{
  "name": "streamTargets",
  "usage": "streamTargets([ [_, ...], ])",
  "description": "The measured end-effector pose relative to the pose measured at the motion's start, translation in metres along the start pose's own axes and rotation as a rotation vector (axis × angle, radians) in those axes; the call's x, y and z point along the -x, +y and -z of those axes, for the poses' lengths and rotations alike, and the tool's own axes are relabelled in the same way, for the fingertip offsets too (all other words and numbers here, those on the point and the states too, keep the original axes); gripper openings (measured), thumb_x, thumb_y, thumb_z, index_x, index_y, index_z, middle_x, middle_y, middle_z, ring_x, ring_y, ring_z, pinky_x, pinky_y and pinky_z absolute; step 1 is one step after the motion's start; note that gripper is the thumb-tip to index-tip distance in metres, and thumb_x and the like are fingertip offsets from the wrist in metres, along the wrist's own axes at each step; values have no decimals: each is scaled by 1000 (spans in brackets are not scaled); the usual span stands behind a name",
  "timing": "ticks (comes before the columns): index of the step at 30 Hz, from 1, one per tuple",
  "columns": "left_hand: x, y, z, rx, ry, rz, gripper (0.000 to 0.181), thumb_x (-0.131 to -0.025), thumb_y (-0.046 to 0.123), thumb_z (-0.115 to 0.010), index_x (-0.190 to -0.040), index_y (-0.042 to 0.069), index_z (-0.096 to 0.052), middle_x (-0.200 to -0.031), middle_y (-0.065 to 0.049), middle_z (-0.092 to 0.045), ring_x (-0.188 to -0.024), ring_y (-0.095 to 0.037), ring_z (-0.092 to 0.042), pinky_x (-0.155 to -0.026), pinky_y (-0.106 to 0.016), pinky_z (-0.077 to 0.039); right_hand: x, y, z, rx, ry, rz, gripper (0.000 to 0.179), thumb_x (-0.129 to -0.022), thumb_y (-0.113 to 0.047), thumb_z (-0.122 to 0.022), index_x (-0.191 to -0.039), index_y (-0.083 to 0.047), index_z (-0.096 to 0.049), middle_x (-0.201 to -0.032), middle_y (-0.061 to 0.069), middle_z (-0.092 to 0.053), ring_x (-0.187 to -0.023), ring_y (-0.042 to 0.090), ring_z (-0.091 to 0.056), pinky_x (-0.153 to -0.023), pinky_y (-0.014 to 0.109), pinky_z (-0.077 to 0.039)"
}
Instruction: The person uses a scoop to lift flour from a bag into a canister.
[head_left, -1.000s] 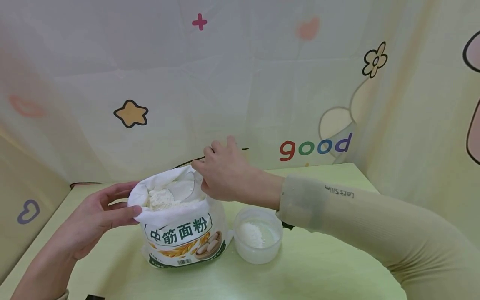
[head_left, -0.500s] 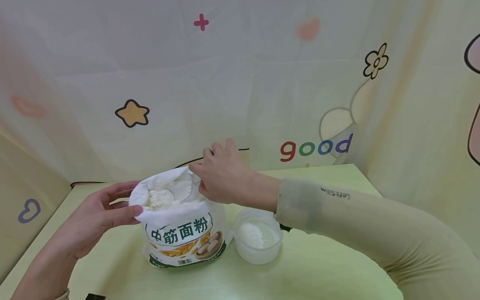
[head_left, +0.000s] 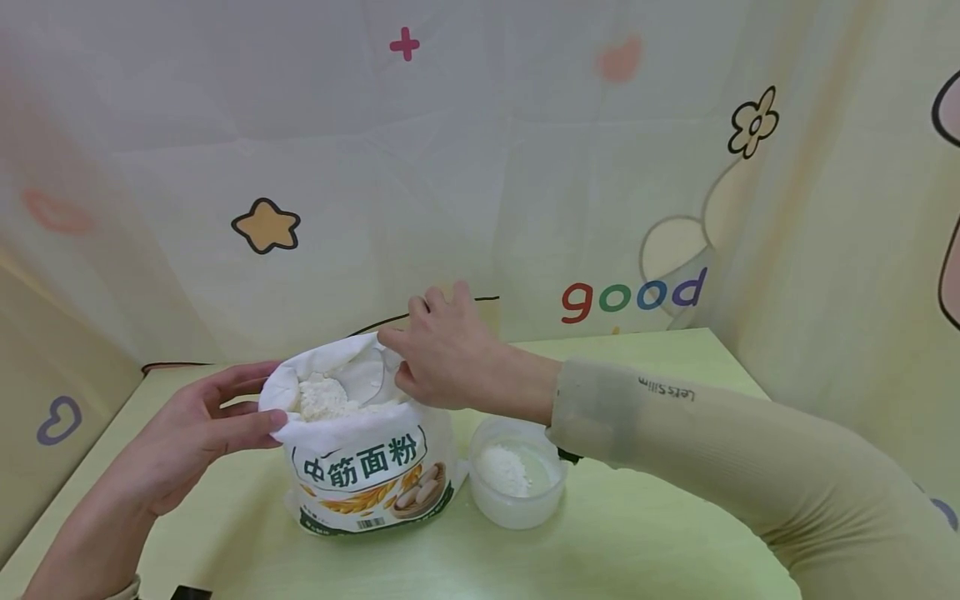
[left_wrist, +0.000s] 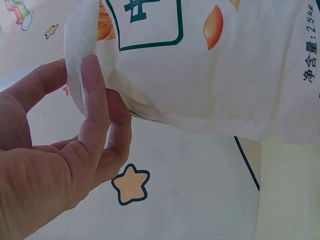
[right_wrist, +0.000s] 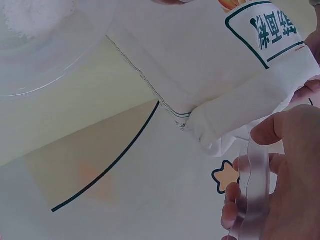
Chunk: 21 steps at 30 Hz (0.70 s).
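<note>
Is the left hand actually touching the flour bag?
Touching. The left wrist view shows the left hand gripping the flour bag by its folded white rim.

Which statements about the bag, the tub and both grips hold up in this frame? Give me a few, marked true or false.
1. The left grip holds the white bag by its rim. True.
2. The clear tub contains white powder. True.
3. In the head view, the clear tub stands left of the white bag. False: it stands to the right.
4. The right grip holds a clear handle. True.
5. The white bag is tied closed. False: its mouth is open.
</note>
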<state>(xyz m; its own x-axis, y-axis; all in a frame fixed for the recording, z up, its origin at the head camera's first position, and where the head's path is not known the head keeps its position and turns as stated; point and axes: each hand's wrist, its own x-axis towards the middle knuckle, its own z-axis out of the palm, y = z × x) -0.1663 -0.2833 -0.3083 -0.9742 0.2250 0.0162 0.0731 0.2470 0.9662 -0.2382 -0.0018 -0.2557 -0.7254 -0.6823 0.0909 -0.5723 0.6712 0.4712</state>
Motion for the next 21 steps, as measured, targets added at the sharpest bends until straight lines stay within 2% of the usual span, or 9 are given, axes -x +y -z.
streamTargets([
  [12,0,1,-1,-1,3,1,68,-99,9,-69,-156,-1,-34,-147,-19,-41,-104,-22,-71,-87,-35,-60,-2,-2,-2,-29,-18,10,42,-102,-45,-47,-141,-32,-55,-114,7,-61,-112,29,-54,-97,54,-43],
  [21,0,1,-1,-7,1,-7,67,-99,8,-69,-155,-2,-35,-146,-20,-41,-104,-21,-70,-87,-35,-60,-4,-5,-2,-84,-54,-9,47,-103,-46,-46,-148,-35,-50,-114,6,-59,-109,26,-53,-93,49,-40],
])
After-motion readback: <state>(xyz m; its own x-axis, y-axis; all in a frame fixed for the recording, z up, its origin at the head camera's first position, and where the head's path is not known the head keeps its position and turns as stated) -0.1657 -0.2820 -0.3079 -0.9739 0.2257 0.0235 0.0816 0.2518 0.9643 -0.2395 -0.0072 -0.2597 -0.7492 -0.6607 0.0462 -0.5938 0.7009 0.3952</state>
